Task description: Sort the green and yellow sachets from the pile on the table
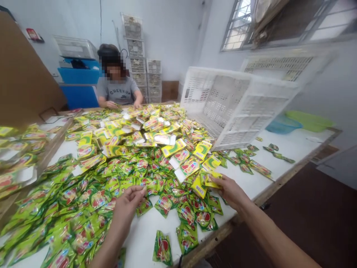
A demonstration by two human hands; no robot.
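Note:
My right hand point(231, 189) grips the end of a small yellow cardboard box point(211, 179) at the right side of a large heap. Another yellow box point(199, 187) lies directly beneath it. My left hand point(128, 203) hovers over the front of the heap, its thumb and fingers pinched together; whatever may be between them is too small to make out. Around it spread many green foil packets point(97, 199) with red fruit pictures. Flat and half-open yellow boxes point(174, 147) are piled on top of the packets farther back.
A white plastic crate point(237, 106) lies tipped on the white table point(142, 238), its opening toward the heap. Blue point(284, 123) and green basins point(309, 120) stand behind it. Across the table sits a person point(118, 89) handling packets. A wooden divider point(60, 139) borders more boxes at left.

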